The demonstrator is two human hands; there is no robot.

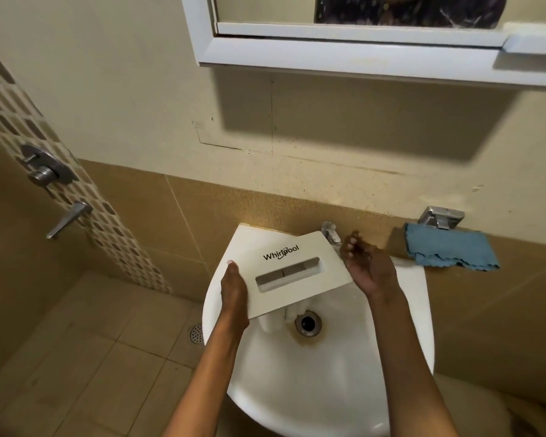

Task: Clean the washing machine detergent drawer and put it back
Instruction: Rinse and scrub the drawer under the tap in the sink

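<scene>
A white detergent drawer (292, 272) with a Whirlpool logo and a handle slot on its front panel is held over the white sink (331, 367). My left hand (232, 287) grips its left edge, thumb on top. Its body hangs down into the basin beside the drain (308, 323). My right hand (364, 263) hovers just right of the panel, near the chrome tap (330, 231), fingers loosely curled and holding nothing.
A blue cloth (448, 249) hangs from a metal holder (440, 216) on the wall at the right. A white mirror cabinet (360, 55) juts out overhead. Shower valves (44, 168) and a tiled floor with a drain (196, 333) lie to the left.
</scene>
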